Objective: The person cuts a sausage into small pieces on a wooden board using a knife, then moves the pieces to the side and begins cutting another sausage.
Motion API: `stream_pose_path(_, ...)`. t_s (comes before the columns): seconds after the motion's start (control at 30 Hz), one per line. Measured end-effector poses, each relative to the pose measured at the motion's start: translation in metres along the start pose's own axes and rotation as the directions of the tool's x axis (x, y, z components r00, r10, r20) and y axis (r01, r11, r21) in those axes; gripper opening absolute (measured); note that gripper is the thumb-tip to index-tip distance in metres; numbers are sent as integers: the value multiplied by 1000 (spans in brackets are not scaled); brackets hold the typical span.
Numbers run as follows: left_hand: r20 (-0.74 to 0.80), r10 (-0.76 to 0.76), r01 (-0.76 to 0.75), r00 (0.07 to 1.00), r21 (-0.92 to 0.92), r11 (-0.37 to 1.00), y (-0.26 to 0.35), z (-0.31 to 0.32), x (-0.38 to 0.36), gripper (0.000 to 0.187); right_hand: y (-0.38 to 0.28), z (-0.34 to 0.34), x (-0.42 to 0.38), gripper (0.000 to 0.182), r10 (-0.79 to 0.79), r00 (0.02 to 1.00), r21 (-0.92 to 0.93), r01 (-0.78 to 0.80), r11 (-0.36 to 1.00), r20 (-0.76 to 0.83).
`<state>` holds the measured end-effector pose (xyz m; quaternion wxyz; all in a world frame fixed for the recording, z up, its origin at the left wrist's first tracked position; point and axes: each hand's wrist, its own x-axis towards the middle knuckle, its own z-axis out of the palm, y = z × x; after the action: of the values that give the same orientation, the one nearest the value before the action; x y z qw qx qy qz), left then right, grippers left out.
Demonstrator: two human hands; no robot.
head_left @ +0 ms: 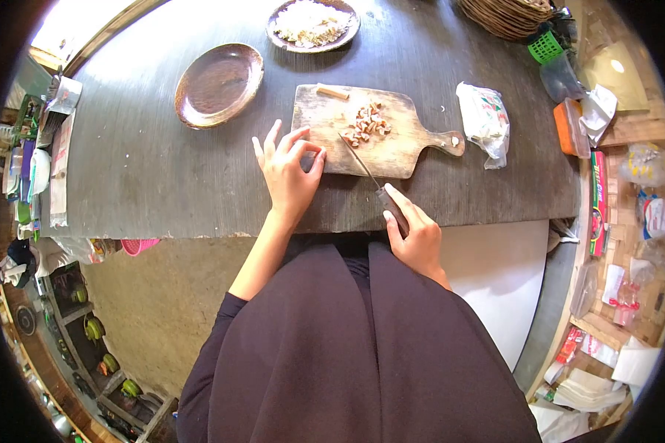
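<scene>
A wooden cutting board [403, 151] with its handle to the right lies near the table's front edge. Small brown chopped pieces [369, 123] are heaped on it, and a light-brown stick-like piece [332, 91] lies at its upper left. My right hand [415, 235] is wrapped round the dark handle of a knife [362, 164], whose blade points up and left over the board, its tip beside the pieces. At the board's left edge is my left hand [292, 166], raised, several fingers spread, with thumb and index finger curled close together; nothing is visible in it.
An empty brown plate [219, 85] lies at the upper left. Behind the board stands a plate [314, 46] of pale shredded food. A white plastic bag [484, 125] is right of the board. An orange container [569, 127] and green basket [545, 48] stand at the right.
</scene>
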<state>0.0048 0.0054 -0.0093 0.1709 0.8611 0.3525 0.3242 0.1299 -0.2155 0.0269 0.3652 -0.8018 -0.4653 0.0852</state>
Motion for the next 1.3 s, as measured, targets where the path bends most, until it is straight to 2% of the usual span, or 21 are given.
stream_pose_path(0.57, 4, -1, 1, 1000, 21, 1000, 4, 2, 0, 9, -9, 1, -4, 50, -16, 1000, 43, 15, 999, 23)
stream_pose_path(1.3, 4, -12, 12, 1000, -8, 1000, 3, 2, -1, 10, -7, 13, 1, 51, -69, 997, -50, 71, 996, 34)
